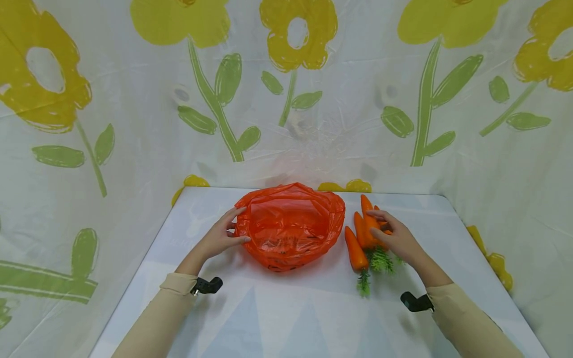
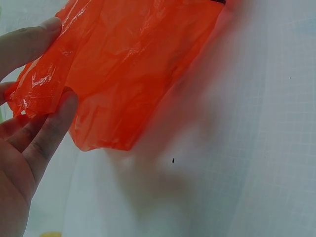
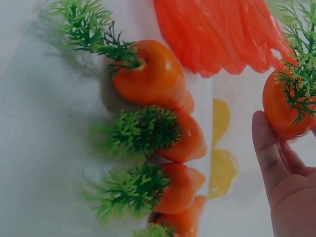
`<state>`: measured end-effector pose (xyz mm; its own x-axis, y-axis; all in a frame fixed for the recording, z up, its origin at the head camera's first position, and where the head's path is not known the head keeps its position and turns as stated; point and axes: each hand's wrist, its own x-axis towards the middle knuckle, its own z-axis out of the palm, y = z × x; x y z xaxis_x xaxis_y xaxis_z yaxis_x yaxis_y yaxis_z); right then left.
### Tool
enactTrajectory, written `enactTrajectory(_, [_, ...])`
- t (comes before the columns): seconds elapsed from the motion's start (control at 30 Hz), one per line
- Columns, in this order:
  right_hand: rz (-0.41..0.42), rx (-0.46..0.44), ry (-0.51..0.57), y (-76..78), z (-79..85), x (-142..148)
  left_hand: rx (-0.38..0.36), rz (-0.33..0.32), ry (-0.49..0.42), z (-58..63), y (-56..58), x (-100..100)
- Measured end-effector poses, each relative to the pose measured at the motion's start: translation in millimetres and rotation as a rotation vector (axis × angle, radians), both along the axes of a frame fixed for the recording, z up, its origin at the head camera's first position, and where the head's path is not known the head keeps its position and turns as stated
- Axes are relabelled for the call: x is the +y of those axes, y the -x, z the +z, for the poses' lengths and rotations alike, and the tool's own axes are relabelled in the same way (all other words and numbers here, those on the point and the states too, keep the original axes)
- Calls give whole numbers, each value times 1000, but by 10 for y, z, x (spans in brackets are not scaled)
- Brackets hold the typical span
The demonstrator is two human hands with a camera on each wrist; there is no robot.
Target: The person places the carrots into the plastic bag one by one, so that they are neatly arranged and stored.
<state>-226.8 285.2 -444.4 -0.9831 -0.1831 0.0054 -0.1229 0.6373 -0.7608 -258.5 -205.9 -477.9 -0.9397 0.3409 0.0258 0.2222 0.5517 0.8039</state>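
A red plastic bag (image 1: pixel 279 261) stands on the table with its wide mouth open toward me. My left hand (image 1: pixel 219 234) is at the bag's left rim. In the left wrist view the thumb and fingers (image 2: pixel 55 123) pinch the thin folded plastic. My right hand (image 1: pixel 400 239) grips an orange carrot (image 3: pixel 277 106) with a frilly green top, raised above the others in the right wrist view. Several more carrots (image 3: pixel 148 74) lie side by side on the table just right of the bag, tips pointing away and green tops (image 1: pixel 363 283) toward me.
The white table (image 1: pixel 286 318) has pale blue triangles on its surface. Behind it and at both sides hangs a pale curtain (image 1: pixel 340 144) with yellow flowers and green stems. A black wrist camera (image 1: pixel 208 285) sits on my left sleeve, another (image 1: pixel 416 302) on my right.
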Motion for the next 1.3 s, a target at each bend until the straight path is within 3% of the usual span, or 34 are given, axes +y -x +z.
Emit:
enactTrajectory(0.73, [41,5,63,27,118,-147,2,-13,2,-15,4,67])
enactTrajectory(1.3, [98,63,78,91,255,-246,-12,-26,-12,8,-19,120])
